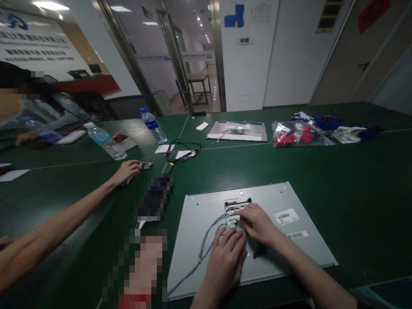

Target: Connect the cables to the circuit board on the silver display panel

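A grey metal monitor back panel point(289, 249) lies flat on the green table in front of me. At its middle sits a small circuit board in a black bracket point(237, 203), and a grey cable point(206, 240) runs from it toward the panel's near left corner. My left hand point(225, 257) rests flat on the panel just below the board, fingers stretched out beside the cable's end. My right hand point(259, 225) is on the board with its fingers bent and their tips pressed together; what they pinch is hidden.
A co-worker's arm reaches in from the left, its hand point(127, 171) on a small part point(147, 165). Further back are two water bottles point(106, 141) point(153, 125), a black cable bundle point(182, 152), a second panel point(238, 131) and a plastic bag of red items point(298, 134).
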Demonstrator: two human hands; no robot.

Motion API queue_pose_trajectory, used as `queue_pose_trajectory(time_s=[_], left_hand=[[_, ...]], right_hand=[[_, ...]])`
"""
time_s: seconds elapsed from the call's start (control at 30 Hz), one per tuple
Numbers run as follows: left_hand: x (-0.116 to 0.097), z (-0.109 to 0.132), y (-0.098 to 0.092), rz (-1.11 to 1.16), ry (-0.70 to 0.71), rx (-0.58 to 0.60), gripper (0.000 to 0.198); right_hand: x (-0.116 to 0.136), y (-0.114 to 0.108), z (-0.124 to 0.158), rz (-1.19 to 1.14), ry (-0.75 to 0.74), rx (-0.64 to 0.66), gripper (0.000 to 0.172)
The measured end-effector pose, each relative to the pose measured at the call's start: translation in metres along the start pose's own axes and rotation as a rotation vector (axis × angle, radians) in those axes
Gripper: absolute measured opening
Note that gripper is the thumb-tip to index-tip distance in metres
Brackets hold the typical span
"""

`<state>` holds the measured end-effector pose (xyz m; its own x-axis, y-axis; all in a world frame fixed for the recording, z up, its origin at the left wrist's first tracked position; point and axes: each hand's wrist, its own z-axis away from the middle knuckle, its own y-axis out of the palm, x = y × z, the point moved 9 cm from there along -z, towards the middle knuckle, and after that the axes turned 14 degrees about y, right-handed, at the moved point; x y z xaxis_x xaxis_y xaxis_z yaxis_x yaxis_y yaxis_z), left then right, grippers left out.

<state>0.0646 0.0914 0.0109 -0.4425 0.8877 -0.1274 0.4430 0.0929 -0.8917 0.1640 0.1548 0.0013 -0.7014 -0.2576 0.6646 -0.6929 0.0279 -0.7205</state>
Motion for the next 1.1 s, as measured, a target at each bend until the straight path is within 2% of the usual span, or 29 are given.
queue_pose_trajectory(time_s=[0.8, 1.1], left_hand=[[0.0012, -0.0012, -0.0011, 0.036, -0.003, 0.035, 0.030], [0.0035, 0.0033, 0.0038, 0.052, -0.027, 0.036, 0.016]], right_hand=[[-0.0012, 0.0021, -0.0006, 0.014, 0.007, -0.033, 0.031], [-0.0032, 0.0015, -0.0009, 0.019, 0.024, -0.041, 0.030]])
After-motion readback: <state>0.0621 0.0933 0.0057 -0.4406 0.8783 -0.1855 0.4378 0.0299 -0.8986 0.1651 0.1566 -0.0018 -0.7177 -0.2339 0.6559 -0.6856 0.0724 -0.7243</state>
